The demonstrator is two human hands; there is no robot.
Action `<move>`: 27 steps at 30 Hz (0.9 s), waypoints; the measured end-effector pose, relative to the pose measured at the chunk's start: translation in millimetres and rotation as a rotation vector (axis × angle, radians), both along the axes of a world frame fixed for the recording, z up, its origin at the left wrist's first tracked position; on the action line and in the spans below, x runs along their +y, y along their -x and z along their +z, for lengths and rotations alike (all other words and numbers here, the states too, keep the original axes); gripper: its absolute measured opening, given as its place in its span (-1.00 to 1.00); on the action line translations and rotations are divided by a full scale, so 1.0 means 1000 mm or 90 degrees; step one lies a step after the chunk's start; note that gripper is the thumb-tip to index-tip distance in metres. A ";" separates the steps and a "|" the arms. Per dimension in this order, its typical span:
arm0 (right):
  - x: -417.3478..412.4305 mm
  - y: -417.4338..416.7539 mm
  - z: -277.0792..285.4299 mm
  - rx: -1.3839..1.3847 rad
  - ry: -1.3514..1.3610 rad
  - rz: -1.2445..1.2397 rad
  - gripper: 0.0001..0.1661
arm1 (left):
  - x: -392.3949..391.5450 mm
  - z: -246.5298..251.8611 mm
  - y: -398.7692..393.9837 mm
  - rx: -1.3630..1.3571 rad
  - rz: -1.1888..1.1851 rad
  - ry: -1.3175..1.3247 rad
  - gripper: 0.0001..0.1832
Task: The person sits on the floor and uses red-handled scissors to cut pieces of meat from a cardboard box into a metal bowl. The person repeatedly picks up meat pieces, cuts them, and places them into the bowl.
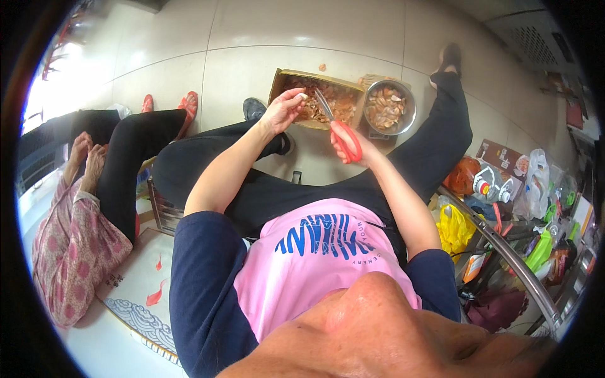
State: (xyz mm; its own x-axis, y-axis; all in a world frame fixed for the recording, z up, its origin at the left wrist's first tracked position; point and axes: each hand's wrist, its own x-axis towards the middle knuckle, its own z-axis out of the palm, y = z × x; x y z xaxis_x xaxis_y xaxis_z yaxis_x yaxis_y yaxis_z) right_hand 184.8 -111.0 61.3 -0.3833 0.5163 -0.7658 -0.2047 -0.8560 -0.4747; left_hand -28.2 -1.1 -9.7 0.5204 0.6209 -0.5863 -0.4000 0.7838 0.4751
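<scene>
Between the thumb and fingertips of my left hand (285, 111) is a small whitish piece (302, 96), which looks like a clove. My right hand (352, 144) grips scissors (326, 106) by their red handles, the metal blades pointing up and left, a little apart from the piece. Below both hands, on the floor, a cardboard box (361, 106) holds many loose reddish-brown skins. Close to its right side stands a round metal bowl (412, 118) full of brownish and pale cloves (387, 107).
A person in a patterned top (78, 255) sits at my left, hands (90, 158) together over the lap. My legs flank the box and bowl. Plastic bags (453, 229), bottles (489, 182) and a metal rail (505, 257) crowd my right. One scrap (322, 67) lies on the tiles beyond the box.
</scene>
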 end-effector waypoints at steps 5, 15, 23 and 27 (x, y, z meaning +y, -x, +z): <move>0.013 -0.002 -0.004 -0.234 -0.266 0.033 -0.56 | -0.005 0.007 -0.008 0.068 -0.075 -0.103 -0.79; 0.049 0.036 -0.041 -0.274 -0.341 -0.240 -0.65 | -0.012 0.057 -0.036 0.509 -0.212 -0.692 -0.73; 0.050 0.029 -0.031 -0.113 -0.298 -0.297 -0.73 | -0.009 0.062 -0.037 0.513 -0.206 -0.756 -0.74; 0.047 0.019 -0.032 -0.004 -0.263 -0.317 -0.81 | -0.007 0.058 -0.034 0.478 -0.208 -0.705 -0.75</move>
